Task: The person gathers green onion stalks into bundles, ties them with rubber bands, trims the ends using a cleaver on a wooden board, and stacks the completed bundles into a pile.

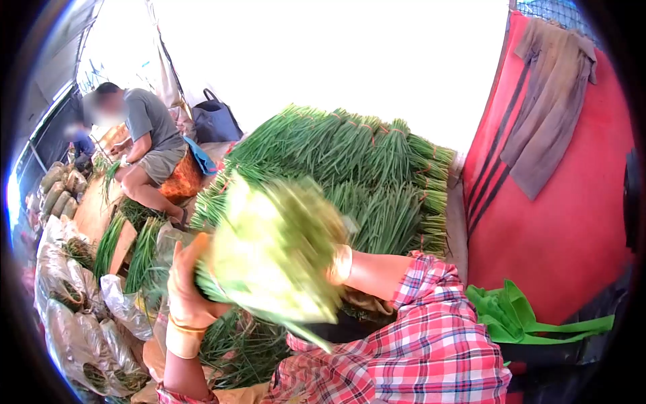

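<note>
A large bunch of green stalks with pale ends (269, 249), smeared by motion, is held up between my hands. My left hand (188, 283) grips its left side, with the thumb and fingers round the green part. At its right side is my right hand (342, 264), gloved at the wrist; its fingers are mostly hidden behind the bunch. Behind it lies a big stack of tied green bundles (336, 151), their pale ends toward the right. Loose green stalks (242, 347) lie below, near my lap.
A person (151, 135) sits at the left, handling stalks. Clear plastic bags (87, 337) and more stalks (142, 256) lie at the lower left. A red surface (558, 222) with a draped brown cloth (552, 101) stands right, above a green bag (501, 313).
</note>
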Action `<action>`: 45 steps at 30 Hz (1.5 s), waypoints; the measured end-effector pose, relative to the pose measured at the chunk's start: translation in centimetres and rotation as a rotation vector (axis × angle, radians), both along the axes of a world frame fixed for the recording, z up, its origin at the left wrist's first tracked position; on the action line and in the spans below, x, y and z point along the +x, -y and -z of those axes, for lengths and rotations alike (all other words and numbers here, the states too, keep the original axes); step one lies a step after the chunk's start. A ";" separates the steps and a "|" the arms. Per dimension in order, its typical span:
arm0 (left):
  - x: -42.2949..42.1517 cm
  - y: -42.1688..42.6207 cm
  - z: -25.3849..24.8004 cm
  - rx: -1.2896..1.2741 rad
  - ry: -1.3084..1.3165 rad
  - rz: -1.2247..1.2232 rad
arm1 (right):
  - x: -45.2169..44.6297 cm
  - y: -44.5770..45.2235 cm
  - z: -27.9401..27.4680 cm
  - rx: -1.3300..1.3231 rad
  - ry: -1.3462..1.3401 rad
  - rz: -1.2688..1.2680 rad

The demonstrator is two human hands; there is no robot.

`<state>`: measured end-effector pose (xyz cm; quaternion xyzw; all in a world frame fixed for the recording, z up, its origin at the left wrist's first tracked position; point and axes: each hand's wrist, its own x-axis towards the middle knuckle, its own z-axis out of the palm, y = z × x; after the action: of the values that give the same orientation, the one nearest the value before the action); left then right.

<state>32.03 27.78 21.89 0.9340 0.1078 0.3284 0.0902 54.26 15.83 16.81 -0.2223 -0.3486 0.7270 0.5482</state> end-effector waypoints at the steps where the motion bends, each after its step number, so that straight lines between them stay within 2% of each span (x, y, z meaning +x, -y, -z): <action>1: -0.1 -0.4 0.3 -0.296 0.098 -0.050 | 1.2 -1.2 0.1 -0.002 0.060 -0.197; 2: -0.1 -0.8 0.6 -0.584 0.251 -0.092 | 2.5 -2.5 0.3 0.014 0.130 -0.387; 4: -0.9 -2.9 0.9 -0.796 0.373 -0.083 | 3.5 -1.1 -0.2 0.147 0.469 0.099; 5: 0.1 -1.8 -0.7 -0.939 0.460 -0.008 | 3.0 -0.3 0.6 0.248 0.535 0.294; 7: 2.0 -1.1 -2.0 -1.043 0.430 0.019 | 1.0 -0.7 4.9 0.505 0.643 0.434; 9: 6.3 1.6 -3.1 -1.111 0.401 0.036 | -2.9 0.2 5.1 0.462 0.451 0.409; 10: 8.1 1.4 -2.0 -1.045 0.356 0.104 | -4.7 1.2 3.7 0.306 0.198 0.331; 11: 9.7 3.6 -2.3 -1.011 0.372 0.052 | -5.2 0.8 3.5 0.374 0.151 0.611; 12: 10.4 3.1 -0.4 -0.745 0.305 0.155 | -4.0 1.7 5.2 0.079 0.070 0.412; 14: 10.8 3.7 2.1 -0.642 0.161 0.293 | -0.3 4.3 6.1 0.079 0.179 0.641; 16: 9.1 3.8 2.8 -0.943 -0.135 0.152 | 2.7 8.6 5.5 -0.024 -0.357 0.579; 18: 6.9 0.4 6.0 -0.967 -0.111 0.015 | 7.7 10.2 8.5 -0.148 0.104 0.896; 19: 5.5 -1.5 7.2 -1.029 -0.096 -0.099 | 9.5 11.4 8.7 -0.191 0.132 0.958; 20: 3.6 -3.7 8.9 -0.972 -0.092 -0.181 | 11.4 12.7 9.0 -0.235 0.161 1.020; 21: 1.2 -6.3 12.1 -1.138 0.018 -0.259 | 13.9 13.8 10.7 -0.296 0.256 1.100; 22: -0.5 -7.2 12.8 -1.150 0.004 -0.407 | 16.1 14.6 12.4 -0.359 0.350 1.179; 23: -2.8 -8.7 14.7 -1.113 -0.030 -0.443 | 17.3 15.0 11.3 -0.373 0.376 1.231; 24: -2.9 -7.2 12.9 -1.164 -0.051 -0.587 | 19.0 15.2 9.9 -0.387 0.404 1.284; 26: -8.7 -11.1 19.4 -1.160 -0.020 -0.680 | 23.7 15.1 10.4 -0.300 0.576 1.371; 27: -7.6 -9.6 17.0 -1.233 -0.043 -0.729 | 26.9 15.1 11.5 -0.368 0.631 1.354; 30: -9.2 -10.6 18.7 -1.272 -0.015 -0.793 | 39.1 12.6 16.5 -0.619 0.789 1.417; 32: -12.2 -10.9 20.6 -1.213 -0.125 -0.860 | 41.7 8.5 15.5 -0.767 0.682 1.587; 33: -13.0 -11.4 21.0 -1.152 -0.219 -0.901 | 44.3 7.6 19.6 -0.801 0.904 1.647; 34: -12.1 -10.2 19.8 -1.204 -0.214 -0.977 | 47.5 6.6 25.5 -0.824 1.132 1.692; 36: -12.7 -8.7 19.6 -1.255 -0.216 -1.047 | 47.1 3.1 29.7 -1.053 1.386 1.582; 39: -14.3 -6.0 19.5 -1.314 -0.221 -1.143 | 46.9 -0.9 33.7 -1.259 1.502 1.347; 42: -15.7 -3.5 19.6 -1.366 -0.226 -1.229 | 48.1 -1.1 34.5 -1.259 1.580 1.103; 43: -16.1 -2.8 19.7 -1.380 -0.225 -1.245 | 48.4 -1.3 34.4 -1.367 1.848 0.939; 44: -16.4 -2.2 19.8 -1.393 -0.217 -1.259 | 48.5 -0.9 34.9 -1.323 1.873 0.857; 45: -16.8 -1.6 20.0 -1.404 -0.209 -1.270 | 48.3 -0.6 35.3 -1.286 2.006 0.655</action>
<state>15.22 29.40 1.86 0.4582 0.7753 0.0910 0.4252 102.56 16.47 -18.46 -0.9871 -0.1218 0.1030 -0.0141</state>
